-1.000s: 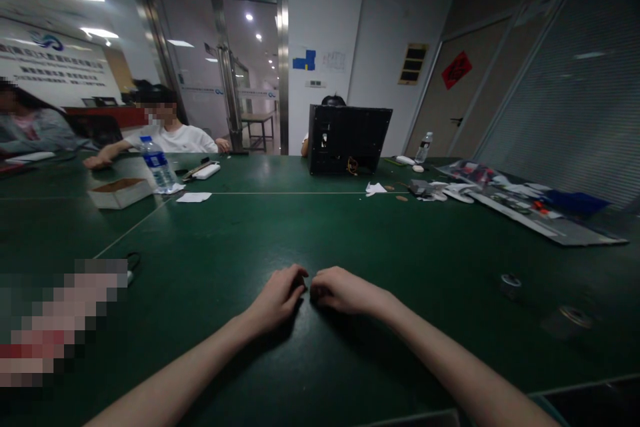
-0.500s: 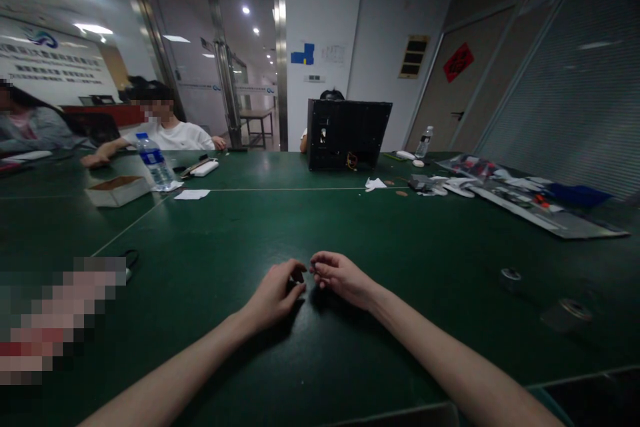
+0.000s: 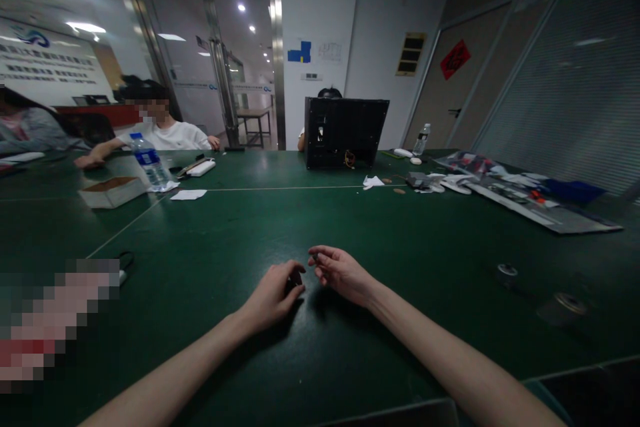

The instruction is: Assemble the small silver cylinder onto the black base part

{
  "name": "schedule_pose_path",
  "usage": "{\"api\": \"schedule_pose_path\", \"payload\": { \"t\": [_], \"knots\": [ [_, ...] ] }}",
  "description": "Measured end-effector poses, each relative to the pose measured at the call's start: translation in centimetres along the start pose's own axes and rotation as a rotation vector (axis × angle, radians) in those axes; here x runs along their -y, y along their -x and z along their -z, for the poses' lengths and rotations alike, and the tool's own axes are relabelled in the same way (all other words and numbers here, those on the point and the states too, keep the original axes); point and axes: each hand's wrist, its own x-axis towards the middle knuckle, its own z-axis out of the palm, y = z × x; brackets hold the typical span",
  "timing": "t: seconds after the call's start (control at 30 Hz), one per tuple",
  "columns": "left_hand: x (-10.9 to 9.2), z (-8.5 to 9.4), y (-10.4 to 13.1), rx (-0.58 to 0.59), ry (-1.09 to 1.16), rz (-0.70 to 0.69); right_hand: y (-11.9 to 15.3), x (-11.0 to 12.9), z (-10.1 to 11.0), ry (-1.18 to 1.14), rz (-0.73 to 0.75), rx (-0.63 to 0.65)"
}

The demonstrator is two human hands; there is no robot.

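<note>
Above the green table point(image 3: 225, 233), my left hand point(image 3: 273, 293) rests with its fingers curved and a gap between thumb and fingertips. I see no object in that gap, only dark shadow. Close to its right, my right hand point(image 3: 345, 277) pinches a small dark piece point(image 3: 315, 256) between thumb and fingers. The piece is too small and dim to name. The two hands are a short way apart, fingertips facing each other.
Two metal cylinders, a small one point(image 3: 507, 272) and a larger one point(image 3: 564, 309), stand at the right. A cluttered board point(image 3: 565, 217) lies beyond. Further off are a black box-like case point(image 3: 347, 133), a water bottle point(image 3: 150, 163), an open box point(image 3: 113, 193) and a seated person point(image 3: 173, 133).
My right hand has lifted slightly and its fingers have shifted around the small dark piece. My left hand has barely moved. The view has turned a little to the right.
</note>
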Motion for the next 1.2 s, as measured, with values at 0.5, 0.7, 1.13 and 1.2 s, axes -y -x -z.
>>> {"api": "schedule_pose_path", "payload": {
  "t": [0.5, 0.7, 1.13, 1.2],
  "knots": [
    [-0.04, -0.01, 0.05, 0.012, 0.006, -0.01, 0.29, 0.0, -0.21, 0.035, -0.017, 0.019],
    [-0.16, 0.1, 0.08, 0.024, 0.011, 0.007, 0.28, 0.0, -0.12, 0.054, -0.014, 0.028],
    [0.02, -0.06, 0.1, 0.016, 0.004, -0.009, 0.36, -0.09, -0.04, 0.077, -0.014, 0.042],
    [0.0, -0.04, 0.1, 0.016, 0.006, -0.007, 0.41, -0.04, -0.04, 0.086, -0.001, 0.043]
  ]
}}
